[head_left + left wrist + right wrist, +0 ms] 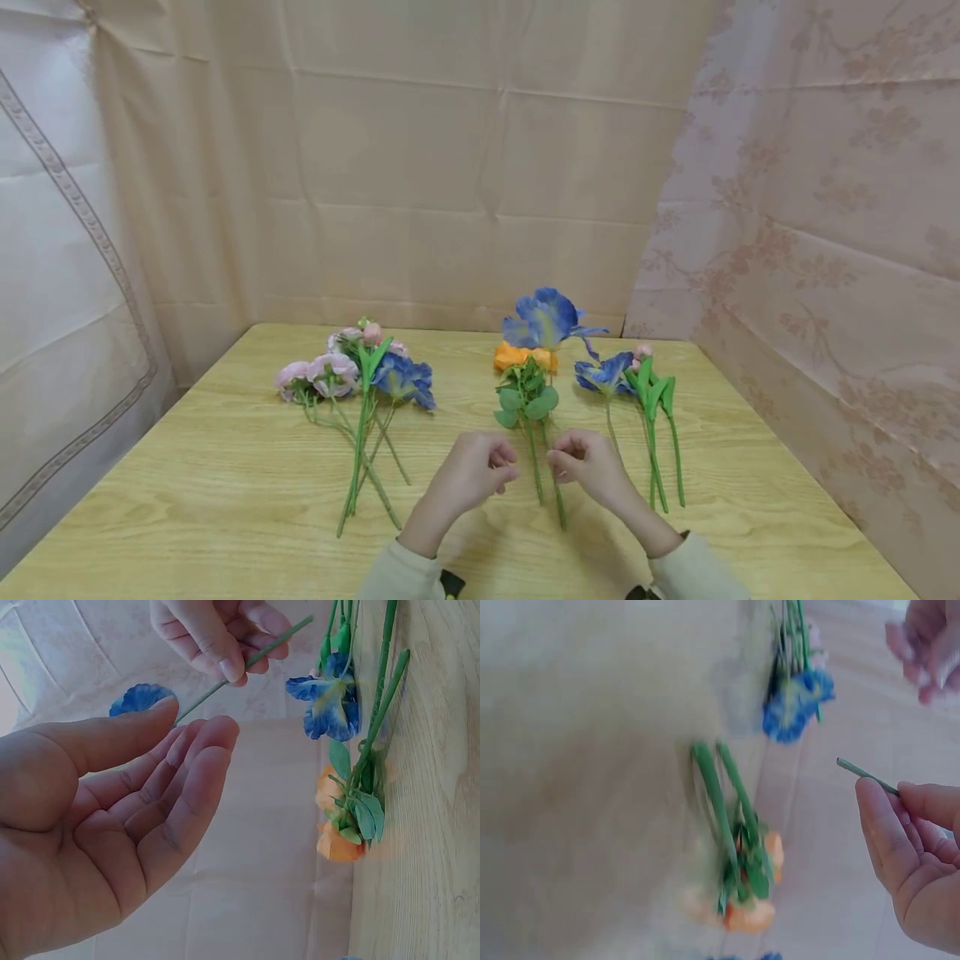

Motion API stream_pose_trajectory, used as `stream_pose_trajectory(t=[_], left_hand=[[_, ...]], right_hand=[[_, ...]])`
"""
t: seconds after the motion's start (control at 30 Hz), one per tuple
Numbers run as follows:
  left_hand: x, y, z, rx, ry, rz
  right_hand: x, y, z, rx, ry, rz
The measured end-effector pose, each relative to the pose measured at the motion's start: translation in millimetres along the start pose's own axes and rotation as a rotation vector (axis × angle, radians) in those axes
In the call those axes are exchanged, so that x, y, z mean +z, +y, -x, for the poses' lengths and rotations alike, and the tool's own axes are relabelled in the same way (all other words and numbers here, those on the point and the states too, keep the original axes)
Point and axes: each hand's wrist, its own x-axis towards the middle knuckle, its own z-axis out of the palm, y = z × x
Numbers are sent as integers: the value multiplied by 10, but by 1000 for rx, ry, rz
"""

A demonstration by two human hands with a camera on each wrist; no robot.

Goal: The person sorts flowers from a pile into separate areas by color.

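My right hand (594,472) pinches the thin green stem (868,777) of a blue flower (546,320) between thumb and fingers. The bloom is raised above the table, behind some orange flowers (514,357) with green leaves that lie there. To the left of the stem, my left hand (474,468) hovers with nothing in it, its fingers loosely bent. In the left wrist view, part of the raised blue flower (139,699) is hidden by the left thumb. The right wrist view shows the left hand (933,656) apart from the stem's cut end.
On the table's left lie pale pink flowers (330,375), a pink bud (372,334) and a blue flower (405,380) with crossing stems. Another blue flower (604,375) and green-leaved pink buds (642,352) lie at the right. Curtains surround the wooden table (225,483).
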Motion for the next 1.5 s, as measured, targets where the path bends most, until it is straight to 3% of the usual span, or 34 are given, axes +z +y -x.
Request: stream_pose_trajectory(t=[0.23,0.43,0.9,1.07,1.27,1.5], left_hand=[[-5,-20,13,-24,-27,-12],[-14,-46,23,-22,-40,-10],[-11,-51,39,-31,-49,-18],[-11,-58,40,-31,-52,-25],[-10,-62,45,-52,-69,-25],[-14,-65,56,-58,-82,-20]], right_hand=[[-231,85,-155,82,122,125],[-350,195,-233,143,147,206],[-385,393,-350,289,94,319],[-403,464,-361,315,23,394],[-400,545,-364,405,-35,358],[-376,572,-346,429,-42,316]])
